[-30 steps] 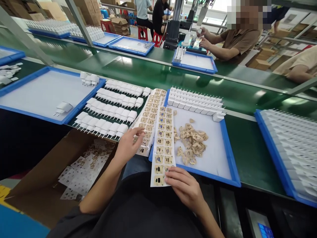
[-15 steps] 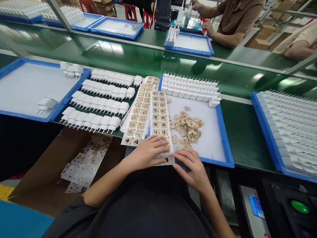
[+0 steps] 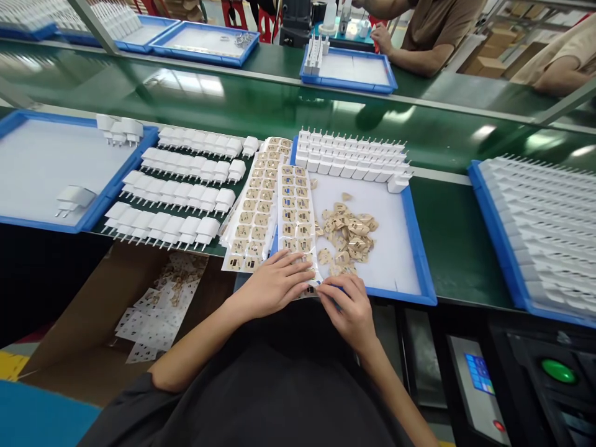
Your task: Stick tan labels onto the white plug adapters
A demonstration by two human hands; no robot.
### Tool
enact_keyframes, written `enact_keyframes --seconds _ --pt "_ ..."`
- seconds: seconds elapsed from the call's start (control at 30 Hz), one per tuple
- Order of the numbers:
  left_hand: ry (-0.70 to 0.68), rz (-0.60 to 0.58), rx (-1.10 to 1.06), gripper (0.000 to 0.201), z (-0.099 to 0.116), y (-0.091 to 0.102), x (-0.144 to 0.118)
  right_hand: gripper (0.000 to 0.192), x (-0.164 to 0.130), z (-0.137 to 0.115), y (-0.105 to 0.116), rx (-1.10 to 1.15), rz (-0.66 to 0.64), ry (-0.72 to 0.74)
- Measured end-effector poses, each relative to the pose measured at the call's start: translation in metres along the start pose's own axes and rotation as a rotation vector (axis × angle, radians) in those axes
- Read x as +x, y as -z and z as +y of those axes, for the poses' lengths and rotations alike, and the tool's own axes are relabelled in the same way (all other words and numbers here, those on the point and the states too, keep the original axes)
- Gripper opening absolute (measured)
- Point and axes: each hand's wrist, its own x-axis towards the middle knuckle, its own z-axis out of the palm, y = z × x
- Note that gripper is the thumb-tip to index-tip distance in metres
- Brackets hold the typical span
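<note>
My left hand [image 3: 274, 284] lies flat on the near end of a white sticker sheet [image 3: 297, 214] covered with tan labels, pressing it down. My right hand [image 3: 347, 305] pinches at the sheet's near right corner with thumb and forefinger; what the fingertips hold is hidden. A second sticker sheet [image 3: 256, 205] lies to the left of the first. Right of the sheets, a pile of loose tan labels [image 3: 349, 234] sits in a blue-rimmed tray [image 3: 421, 254], with rows of white plug adapters [image 3: 351, 160] along its far side.
More white adapters [image 3: 174, 186] lie in rows on the green belt at left, beside a blue tray [image 3: 28, 220]. Another tray of adapters [image 3: 544, 230] is at right. A cardboard box [image 3: 93, 366] with used backing sheets sits below left. Other people work across the belt [image 3: 419, 37].
My left hand moved from the left sheet onto the near end of the right sheet. My right hand shifted up to the sheet's corner. The view tilted down.
</note>
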Motion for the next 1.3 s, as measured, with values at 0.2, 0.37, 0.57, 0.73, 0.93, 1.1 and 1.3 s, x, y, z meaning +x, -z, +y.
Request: enact_keyframes --seconds 0.2,0.37,0.57,0.73,0.93,1.1,1.3 --pt "0.027 -0.040 -0.086 0.039 0.003 0.014 0.008 0.015 0.004 0.011 0.021 0.464 0.011 -0.186" --pt "-0.054 -0.041 -0.114 0.042 -0.006 0.042 0.049 0.013 0.012 0.016 0.031 0.519 -0.299 -0.105" --pt "0.161 0.237 0.211 0.042 -0.070 0.071 0.166 0.009 0.007 0.023 0.032 0.574 -0.265 -0.178" --pt "0.296 0.255 0.400 0.046 -0.122 0.067 0.227 0.010 0.004 0.029 0.030 0.591 -0.206 -0.194" --pt "0.257 0.239 0.385 0.025 -0.127 0.063 0.229 0.008 0.004 0.030 0.028 0.598 -0.150 -0.173" --pt "0.237 0.513 0.044 0.027 -0.093 0.086 0.184 0.007 0.005 0.028 0.025 0.578 -0.043 -0.203" --pt "0.250 0.535 -1.022 0.053 -0.034 0.067 0.076 0.004 0.020 0.014 0.017 0.614 0.009 -0.259"
